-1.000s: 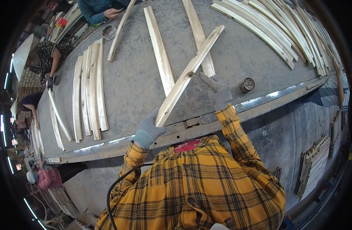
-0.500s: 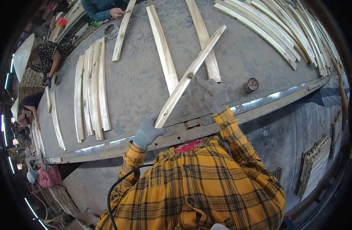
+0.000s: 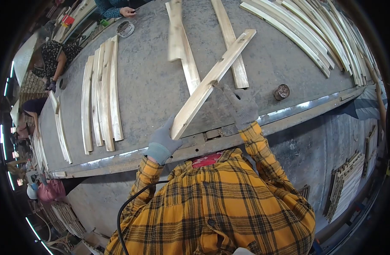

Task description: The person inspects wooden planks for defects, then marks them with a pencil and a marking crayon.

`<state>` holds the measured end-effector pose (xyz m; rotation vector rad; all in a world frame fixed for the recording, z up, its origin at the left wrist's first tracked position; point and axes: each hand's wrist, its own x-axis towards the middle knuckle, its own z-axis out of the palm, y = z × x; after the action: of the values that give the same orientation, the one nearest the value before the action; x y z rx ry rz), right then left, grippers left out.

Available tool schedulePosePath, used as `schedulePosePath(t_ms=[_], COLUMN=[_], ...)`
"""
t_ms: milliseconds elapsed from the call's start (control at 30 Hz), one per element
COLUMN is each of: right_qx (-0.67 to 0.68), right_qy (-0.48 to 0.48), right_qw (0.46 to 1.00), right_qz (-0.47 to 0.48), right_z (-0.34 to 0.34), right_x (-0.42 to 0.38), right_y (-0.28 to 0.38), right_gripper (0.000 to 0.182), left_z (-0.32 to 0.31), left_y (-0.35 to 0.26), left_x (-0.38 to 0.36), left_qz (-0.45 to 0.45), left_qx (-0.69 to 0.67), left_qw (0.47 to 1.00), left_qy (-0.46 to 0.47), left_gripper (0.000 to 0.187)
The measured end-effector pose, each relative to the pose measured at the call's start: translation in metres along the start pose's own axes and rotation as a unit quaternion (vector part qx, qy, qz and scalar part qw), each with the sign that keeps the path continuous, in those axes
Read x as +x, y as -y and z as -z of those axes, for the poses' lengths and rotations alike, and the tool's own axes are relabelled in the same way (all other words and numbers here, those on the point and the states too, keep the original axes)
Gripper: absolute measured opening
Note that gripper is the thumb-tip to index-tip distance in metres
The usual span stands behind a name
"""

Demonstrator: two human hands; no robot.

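My left hand [image 3: 164, 140], in a grey glove, grips the near end of a pale wooden slat [image 3: 199, 97]. The slat slants up and away to the right over the table, with a dark knot near its middle. My right hand [image 3: 242, 106], also gloved in grey, is beside that knot with its fingers bent together; what they pinch, if anything, I cannot make out. Beyond the held slat lie two more slats, a middle one [image 3: 190, 63] and a right one [image 3: 231, 38]. A blurred slat [image 3: 175, 36] overlaps the middle one. Right of my right hand stands a small can of brown stuff [image 3: 281, 92].
Several slats [image 3: 105, 97] lie side by side at left, and a larger row [image 3: 297, 36] lies at far right. A round tub [image 3: 125, 29] stands near a co-worker's hand [image 3: 127, 12]. Other people work along the left side. The table's metal edge [image 3: 288, 111] runs before me.
The held slat has turned to show more of its broad face. The slat by the co-worker's hand has left that spot, and a blurred slat now overlaps the middle one.
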<state>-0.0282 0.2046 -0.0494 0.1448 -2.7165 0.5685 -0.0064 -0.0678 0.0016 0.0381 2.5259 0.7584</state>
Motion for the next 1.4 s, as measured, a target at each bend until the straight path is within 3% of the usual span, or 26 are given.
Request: schedulePosePath(t_ms=[67,267,400,467,567,667,800,900,967,1100,1167,1400], right_qx=[-0.016,-0.105,-0.024,0.029,0.046,0.037,0.054,0.074,0.000,-0.073,0.163,0.295], right_qy=[0.010,0.040,0.083,0.051,0.016,0.002,0.044,0.014,0.054,0.115,0.197,0.160], right_qw=[1.000,0.994,0.996,0.998,0.998,0.999,0.997,0.997,0.998,0.991,0.966,0.938], right_qz=[-0.017,-0.003,-0.037,0.006,-0.047,-0.029,0.036,0.009,-0.035,-0.017,0.026,-0.092], right_z=[0.001,-0.006,-0.005,0.001,-0.005,-0.010,-0.004,0.001,0.002,0.002,0.014,0.009], right_x=[-0.004,0.010,-0.003,-0.003,0.002,0.003,0.002,0.010,0.017,0.010,0.006,-0.002], right_y=[-0.009,-0.004,0.006,0.005,0.002,0.009,0.011,0.015,0.014,0.024,0.025,0.014], right_gripper=[0.051,0.050,0.050,0.051,0.050,0.051,0.047,0.042,0.041,0.049,0.045,0.033], left_z=[0.000,0.004,0.004,0.007,0.008,0.008,0.010,0.010,0.010,0.013,0.007,-0.008], left_y=[0.001,-0.008,-0.005,-0.001,0.006,0.014,0.015,0.012,0.006,-0.001,0.010,0.056], left_x=[0.003,-0.004,-0.004,-0.003,-0.005,-0.002,0.003,-0.002,-0.005,-0.007,-0.005,-0.002], left_qz=[0.001,0.010,0.004,-0.007,-0.014,-0.009,0.021,-0.001,-0.014,0.016,-0.027,-0.075], left_qx=[0.021,0.130,0.139,0.113,0.069,0.025,0.015,0.099,0.162,0.197,0.197,0.208], left_qw=[1.000,0.991,0.989,0.993,0.997,1.000,0.998,0.995,0.986,0.979,0.973,0.961], left_qy=[0.012,-0.017,-0.056,-0.046,-0.025,0.001,0.053,-0.001,-0.047,-0.057,-0.118,-0.167], left_gripper=[0.088,0.090,0.087,0.085,0.082,0.079,0.087,0.087,0.087,0.087,0.085,0.078])
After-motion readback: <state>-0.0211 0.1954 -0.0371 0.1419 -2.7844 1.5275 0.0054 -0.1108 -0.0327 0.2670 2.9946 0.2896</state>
